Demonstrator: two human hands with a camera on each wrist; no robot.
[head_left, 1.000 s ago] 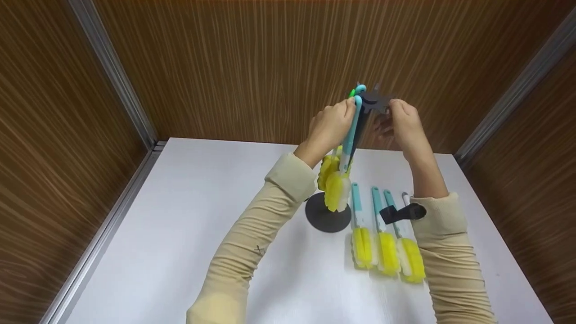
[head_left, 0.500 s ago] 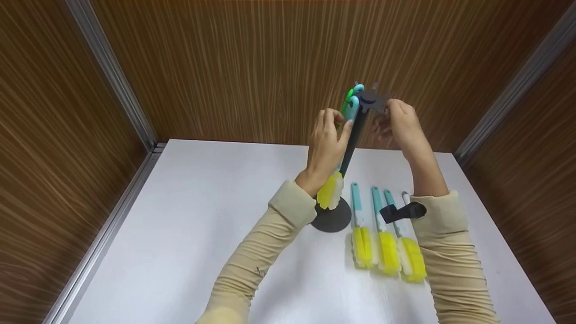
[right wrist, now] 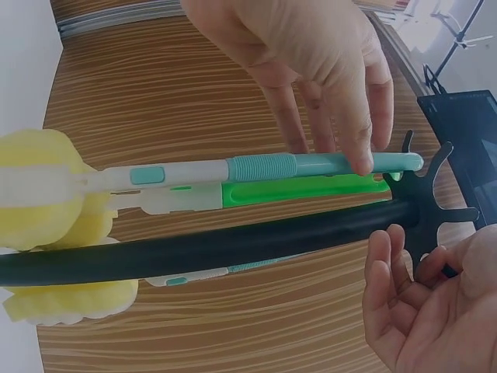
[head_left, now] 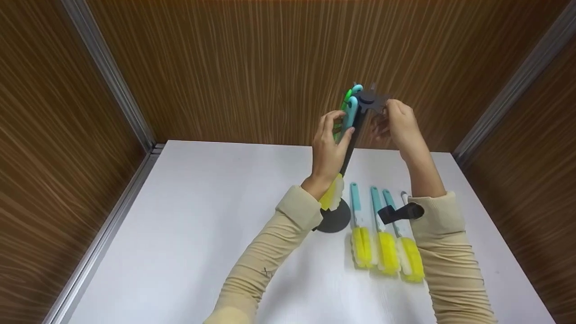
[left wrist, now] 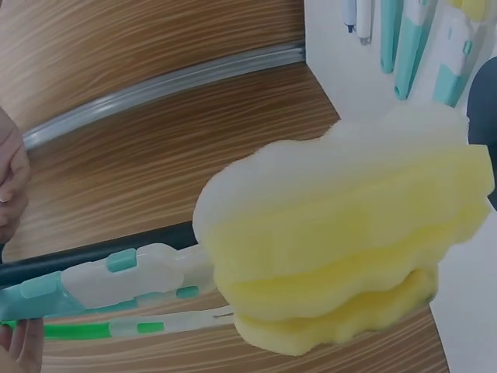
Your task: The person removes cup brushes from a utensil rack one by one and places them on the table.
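Evidently everything rests on the white table (head_left: 189, 234), boxed in by wood-grain walls (head_left: 234, 58), and the black hanging stand (head_left: 355, 130) rises from its round base (head_left: 334, 219) near the table's middle so that brushes can dangle free of the surface. Its hooked top plate (head_left: 374, 101) is at about one o'clock from the base, and the right hand (head_left: 398, 123) pinches that plate with curled fingers, apparently to steady the stand. The left hand (head_left: 330, 146) has its fingertips laid on the teal-handled sponge brush (right wrist: 311, 165), thumb behind it; the fingers look only lightly bent, touching rather than clamping. That brush hangs along the pole, long axis near vertical, hanging end up at twelve o'clock and yellow sponge head (left wrist: 342, 233) down at six. Three spare brushes (head_left: 382, 234) lie side by side at four o'clock from the base, handles pointing away from the person.
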